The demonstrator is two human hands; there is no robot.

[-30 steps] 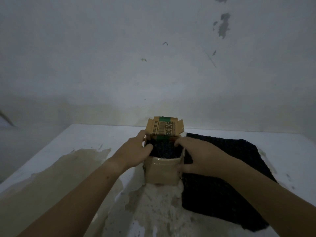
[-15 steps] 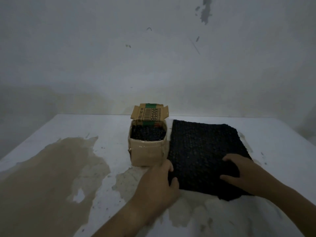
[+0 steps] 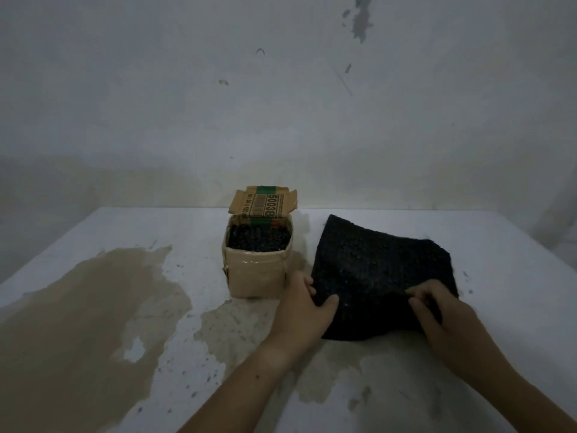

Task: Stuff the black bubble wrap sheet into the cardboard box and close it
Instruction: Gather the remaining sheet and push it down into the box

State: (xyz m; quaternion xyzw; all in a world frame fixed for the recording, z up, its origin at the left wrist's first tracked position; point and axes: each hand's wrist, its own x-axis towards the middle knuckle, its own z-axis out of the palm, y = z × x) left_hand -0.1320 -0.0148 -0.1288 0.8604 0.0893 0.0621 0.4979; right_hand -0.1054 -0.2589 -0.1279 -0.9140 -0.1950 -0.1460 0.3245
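While both hands close on its near edge, the black bubble wrap sheet point(image 3: 374, 264) lies rumpled on the right half of the white tabletop point(image 3: 499, 245). The left hand point(image 3: 304, 310) grips the sheet's near-left corner, with the thumb lying on top of the dark material and the other fingers curled round the left edge. The right hand point(image 3: 449, 317) pinches the sheet further right along the same edge, its bent fingers point(image 3: 420, 296) bunching a fold of the material beneath them. Both bare forearms reach in from the bottom of the view.

The sheet's near part looks raised and creased between the two grips. Its far part spreads flat, and the far-left corner points towards the wall. The sheet sits just to the right of the small tan cardboard box point(image 3: 256, 276), with a narrow strip of tabletop between them. The left hand's knuckles are just beside the box's near-right corner, and I cannot tell whether they touch it.

The box stands upright and open. Its far flap point(image 3: 263, 203) stands up, showing a barcode label, a green stripe and large printed digits. Dark bumpy filling point(image 3: 259, 240) reaches nearly to the rim.

Large brown stains point(image 3: 93, 307) spread over the tabletop to the left of the box and in front of it. Behind it rises a grey-white wall point(image 3: 281, 89) marked with a few dark flaked spots.
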